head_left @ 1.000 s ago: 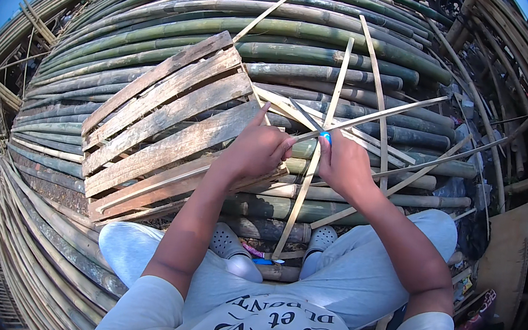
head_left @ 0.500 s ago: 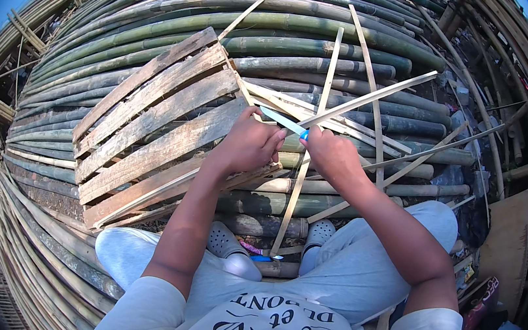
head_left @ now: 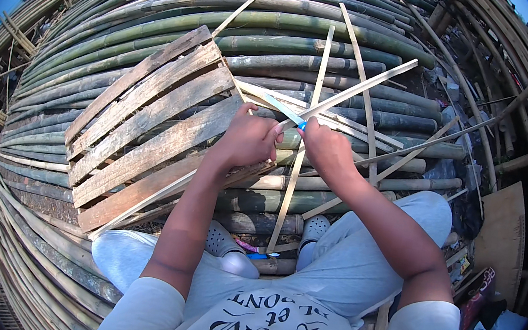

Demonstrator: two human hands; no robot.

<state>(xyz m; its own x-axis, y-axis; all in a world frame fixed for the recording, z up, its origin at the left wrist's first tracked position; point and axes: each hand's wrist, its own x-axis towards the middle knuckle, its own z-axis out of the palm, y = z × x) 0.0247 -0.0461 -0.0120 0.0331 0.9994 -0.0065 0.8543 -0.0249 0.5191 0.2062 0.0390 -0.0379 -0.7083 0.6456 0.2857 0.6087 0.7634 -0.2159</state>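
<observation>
My right hand [head_left: 327,148] is closed round the blue handle of a knife [head_left: 283,108]. Its pale blade points up and left, over toward my left hand. My left hand [head_left: 248,135] is closed on the near end of a split bamboo strip [head_left: 373,83]. The strip slants away to the upper right and passes by the knife, close to its handle. Beside my left hand lies a slatted wooden crate panel [head_left: 157,122] of weathered boards. More pale bamboo strips [head_left: 361,78] lie crossed just beyond my hands.
Long bamboo poles [head_left: 255,20] cover the ground ahead. Thinner poles [head_left: 36,249] are stacked at the left. A brown board [head_left: 502,240] leans at the right, near a dark red bag [head_left: 478,295]. Between my grey clogs [head_left: 220,239] lies a small blue item [head_left: 261,256].
The strip's far end has shifted left and slightly up, and the strip stands more steeply. The knife remains in my right hand, close to my left. The whole view has shifted slightly.
</observation>
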